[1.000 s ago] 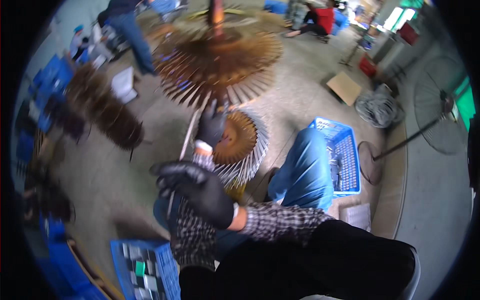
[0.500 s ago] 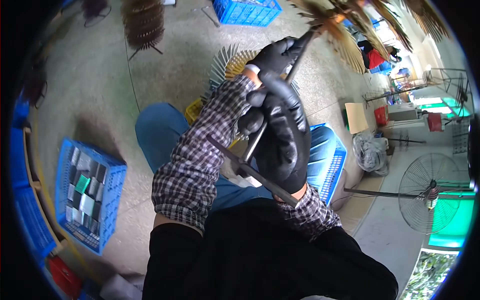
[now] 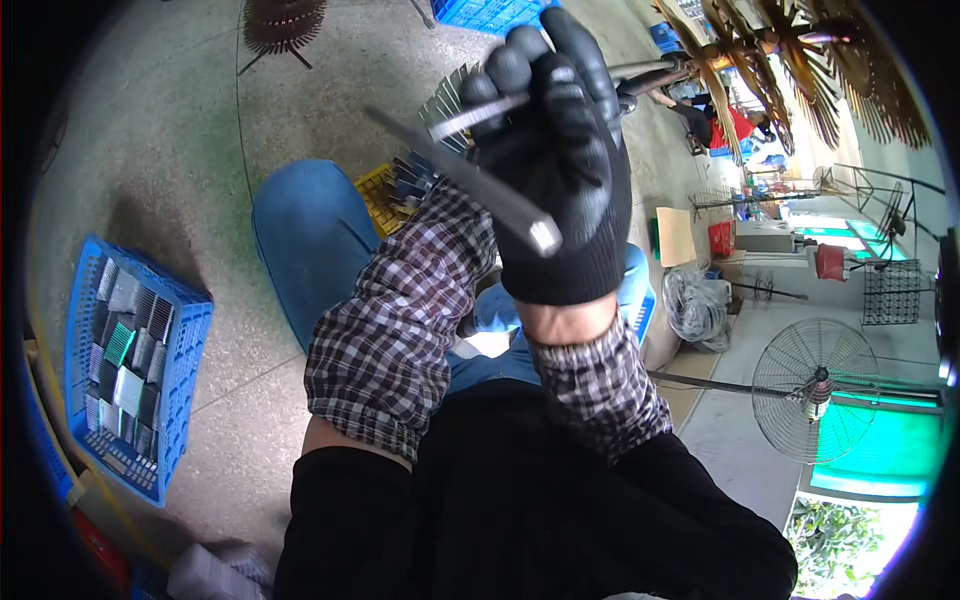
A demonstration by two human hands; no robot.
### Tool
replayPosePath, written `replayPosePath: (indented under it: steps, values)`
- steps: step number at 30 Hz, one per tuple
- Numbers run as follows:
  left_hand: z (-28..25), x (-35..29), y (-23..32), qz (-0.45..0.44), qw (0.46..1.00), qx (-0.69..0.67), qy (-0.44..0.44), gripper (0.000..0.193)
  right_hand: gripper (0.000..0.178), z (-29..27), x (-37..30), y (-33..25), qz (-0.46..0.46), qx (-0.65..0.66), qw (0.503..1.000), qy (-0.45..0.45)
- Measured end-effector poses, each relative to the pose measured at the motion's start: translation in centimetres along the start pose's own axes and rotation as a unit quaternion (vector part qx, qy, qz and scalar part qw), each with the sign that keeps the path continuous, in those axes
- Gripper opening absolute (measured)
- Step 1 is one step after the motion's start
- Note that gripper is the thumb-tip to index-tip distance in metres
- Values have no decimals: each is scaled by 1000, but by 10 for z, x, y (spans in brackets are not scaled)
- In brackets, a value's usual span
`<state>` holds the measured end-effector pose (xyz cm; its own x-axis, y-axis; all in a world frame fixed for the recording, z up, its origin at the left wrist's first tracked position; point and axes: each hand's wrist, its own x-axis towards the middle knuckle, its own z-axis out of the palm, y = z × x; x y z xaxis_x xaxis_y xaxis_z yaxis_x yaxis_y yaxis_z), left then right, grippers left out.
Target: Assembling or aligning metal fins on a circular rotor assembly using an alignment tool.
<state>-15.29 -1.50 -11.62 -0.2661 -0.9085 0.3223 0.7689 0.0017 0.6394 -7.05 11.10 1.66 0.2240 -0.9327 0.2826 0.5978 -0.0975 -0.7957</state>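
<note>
My right hand (image 3: pixel 560 180), in a black glove, is raised in front of me with its fingers curled around the stem of a metal rod with a crossbar (image 3: pixel 470 175) at its near end. Beyond the fist, the rod leads toward the upper right, where bronze-coloured fan-shaped fins (image 3: pixel 780 50) hang in rows. My left forearm, in a checked sleeve (image 3: pixel 400 300), reaches up behind my right hand. That hand is hidden, so its fingers cannot be made out. Below the hands, grey finned pieces (image 3: pixel 412 175) stand near a yellow crate (image 3: pixel 378 200).
On the left stands a blue crate (image 3: pixel 185 400) of finned blocks. Another blue crate (image 3: pixel 490 15) is at the far edge. A stand fan (image 3: pixel 815 390), a bundle of clear plastic (image 3: pixel 697 305) and a cardboard sheet (image 3: pixel 674 236) are on the right. A person in red (image 3: pixel 735 128) is farther off.
My right hand has risen and turned, bringing the crossbar upward and nearer to me. The rod's finned end has swung right. My left hand has gone out of sight behind the right.
</note>
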Motion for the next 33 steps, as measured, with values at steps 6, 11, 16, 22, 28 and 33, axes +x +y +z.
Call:
replayPosePath:
  steps: [6,11,16,22,28,33]
  values:
    - [0,-3,-3,50,984,167,20,30,65,-18,45,46,-64,-62,996,-23]
    - [-3,-6,3,93,946,308,31,32,53,-20,3,1,11,-125,991,-49]
    - [-10,61,10,129,881,452,50,34,56,-52,-51,-49,55,-98,992,-52]
    - [4,44,33,83,919,385,28,28,58,-73,-73,-91,103,-114,988,-8]
    - [7,49,34,65,894,443,15,31,51,-83,-82,-119,132,-129,982,28]
    - [-7,56,24,62,918,389,-35,34,49,-94,-88,-142,158,-204,965,50]
